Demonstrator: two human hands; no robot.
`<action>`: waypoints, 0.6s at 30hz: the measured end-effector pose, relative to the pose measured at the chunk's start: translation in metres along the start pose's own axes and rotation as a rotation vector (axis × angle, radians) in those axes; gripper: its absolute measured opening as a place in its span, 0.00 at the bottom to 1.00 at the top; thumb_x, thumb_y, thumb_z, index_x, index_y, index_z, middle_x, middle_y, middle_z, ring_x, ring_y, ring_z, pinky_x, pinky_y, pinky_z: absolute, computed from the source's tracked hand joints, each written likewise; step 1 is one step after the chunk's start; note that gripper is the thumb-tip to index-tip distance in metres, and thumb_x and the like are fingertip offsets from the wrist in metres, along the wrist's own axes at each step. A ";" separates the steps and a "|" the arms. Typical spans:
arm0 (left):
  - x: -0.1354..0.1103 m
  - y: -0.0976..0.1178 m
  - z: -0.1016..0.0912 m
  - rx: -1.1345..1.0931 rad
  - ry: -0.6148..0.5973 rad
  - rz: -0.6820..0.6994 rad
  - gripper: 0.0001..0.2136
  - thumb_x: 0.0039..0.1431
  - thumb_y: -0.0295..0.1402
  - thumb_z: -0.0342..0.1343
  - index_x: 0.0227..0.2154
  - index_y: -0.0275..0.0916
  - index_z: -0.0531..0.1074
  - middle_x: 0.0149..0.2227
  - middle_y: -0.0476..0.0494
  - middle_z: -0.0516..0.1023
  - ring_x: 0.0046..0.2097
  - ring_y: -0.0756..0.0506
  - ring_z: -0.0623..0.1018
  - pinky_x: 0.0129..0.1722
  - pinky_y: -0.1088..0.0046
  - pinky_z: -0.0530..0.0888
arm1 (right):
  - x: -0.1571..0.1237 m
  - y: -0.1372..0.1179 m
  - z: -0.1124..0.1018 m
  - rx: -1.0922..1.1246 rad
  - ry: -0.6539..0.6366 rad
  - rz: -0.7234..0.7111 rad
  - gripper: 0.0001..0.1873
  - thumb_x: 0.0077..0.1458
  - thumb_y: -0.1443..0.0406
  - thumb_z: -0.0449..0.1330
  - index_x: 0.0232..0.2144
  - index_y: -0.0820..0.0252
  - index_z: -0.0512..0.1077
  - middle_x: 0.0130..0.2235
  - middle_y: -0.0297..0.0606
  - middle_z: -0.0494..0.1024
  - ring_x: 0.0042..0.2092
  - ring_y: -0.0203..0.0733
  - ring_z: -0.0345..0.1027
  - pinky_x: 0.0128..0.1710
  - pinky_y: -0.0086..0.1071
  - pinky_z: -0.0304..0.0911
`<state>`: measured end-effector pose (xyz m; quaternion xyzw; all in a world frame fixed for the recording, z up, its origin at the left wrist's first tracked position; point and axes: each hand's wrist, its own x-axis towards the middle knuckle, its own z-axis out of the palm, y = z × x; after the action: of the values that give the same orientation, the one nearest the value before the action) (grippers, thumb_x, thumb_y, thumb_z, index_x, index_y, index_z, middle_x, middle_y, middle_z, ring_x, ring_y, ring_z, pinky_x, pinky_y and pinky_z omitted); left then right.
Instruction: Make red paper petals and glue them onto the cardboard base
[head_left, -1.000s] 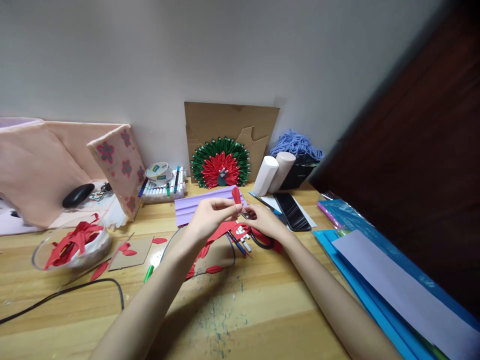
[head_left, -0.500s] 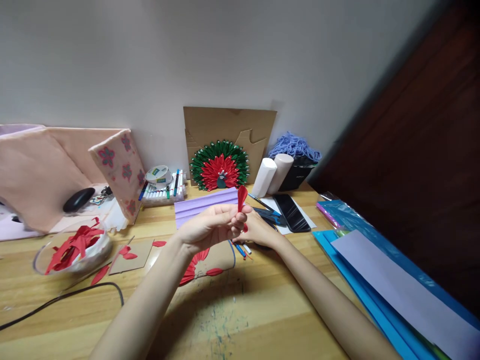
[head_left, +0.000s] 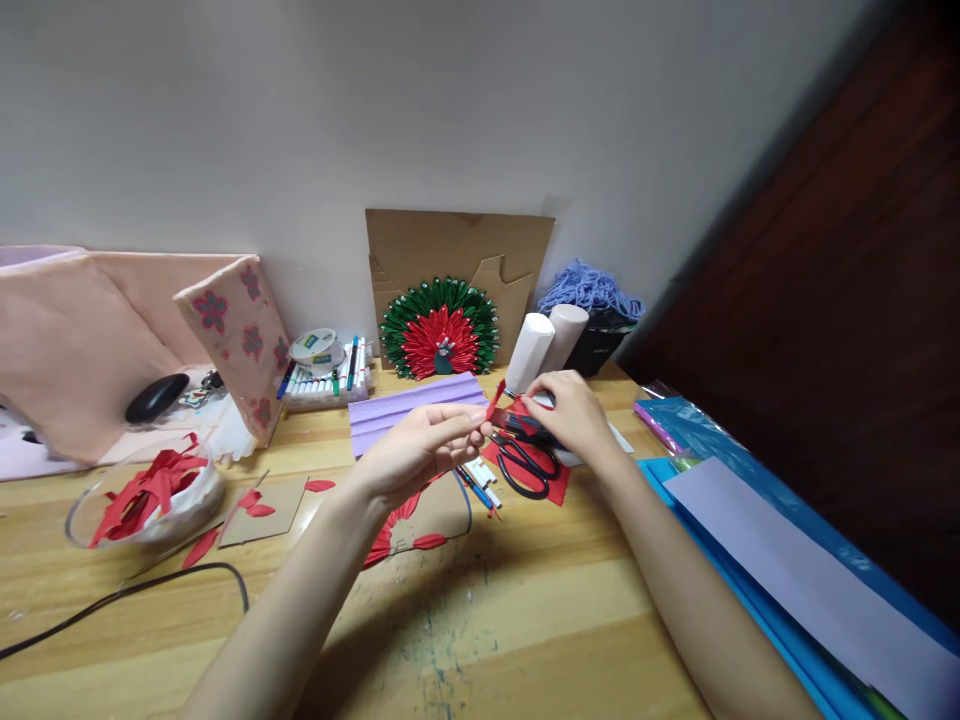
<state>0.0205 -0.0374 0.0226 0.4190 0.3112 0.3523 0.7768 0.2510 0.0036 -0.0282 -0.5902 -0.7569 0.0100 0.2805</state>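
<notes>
My left hand (head_left: 427,445) is pinched around a small red paper petal (head_left: 496,398), which stands up from the fingertips. Just to its right, my right hand (head_left: 571,412) has its fingers closed on a thin piece of red paper (head_left: 541,402). Below both hands, black-handled scissors (head_left: 525,470) lie over a red paper sheet (head_left: 556,486). Under my left forearm is a cardboard piece (head_left: 442,512) with red pleated petals along its left side, partly covered. One loose red petal (head_left: 430,541) rests at its lower edge.
A clear bowl of red paper strips (head_left: 154,495) stands at the left, near a black cable (head_left: 150,580). Behind the hands are purple folded paper (head_left: 412,408), a marker box (head_left: 326,390) and a red-green peacock craft (head_left: 442,335). Blue sheets (head_left: 697,560) lie right.
My right hand has risen from the scissors and pinches thin red paper beside the petal. The scissors and red sheet are now uncovered. My left hand stays nearly in place, its petal tilted more.
</notes>
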 end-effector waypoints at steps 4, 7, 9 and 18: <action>0.001 -0.003 0.008 0.422 0.251 0.270 0.07 0.51 0.34 0.60 0.26 0.36 0.77 0.26 0.47 0.76 0.28 0.52 0.70 0.31 0.76 0.68 | -0.002 0.010 -0.018 -0.078 -0.178 0.022 0.07 0.45 0.69 0.62 0.31 0.60 0.74 0.38 0.43 0.76 0.43 0.50 0.65 0.44 0.41 0.59; 0.002 -0.006 0.013 0.548 0.371 0.392 0.06 0.51 0.33 0.59 0.27 0.36 0.78 0.27 0.46 0.78 0.30 0.50 0.73 0.32 0.75 0.69 | -0.006 -0.007 -0.014 0.200 -0.290 0.012 0.05 0.49 0.65 0.61 0.31 0.59 0.74 0.38 0.40 0.77 0.42 0.46 0.68 0.44 0.38 0.61; 0.003 -0.009 0.015 0.555 0.388 0.423 0.07 0.52 0.33 0.58 0.28 0.35 0.78 0.28 0.46 0.79 0.31 0.49 0.75 0.32 0.75 0.70 | -0.008 -0.026 -0.011 0.529 -0.433 0.042 0.10 0.54 0.58 0.58 0.30 0.60 0.73 0.33 0.38 0.77 0.36 0.41 0.70 0.38 0.35 0.64; 0.002 -0.020 0.023 0.425 0.399 0.412 0.10 0.51 0.35 0.60 0.33 0.34 0.79 0.33 0.42 0.81 0.36 0.46 0.78 0.38 0.72 0.73 | -0.024 -0.084 -0.014 1.050 0.089 0.159 0.13 0.47 0.57 0.65 0.31 0.59 0.72 0.32 0.35 0.76 0.34 0.37 0.71 0.35 0.30 0.69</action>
<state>0.0454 -0.0535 0.0157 0.5481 0.4323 0.5038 0.5088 0.1860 -0.0479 0.0030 -0.4258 -0.5903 0.3838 0.5683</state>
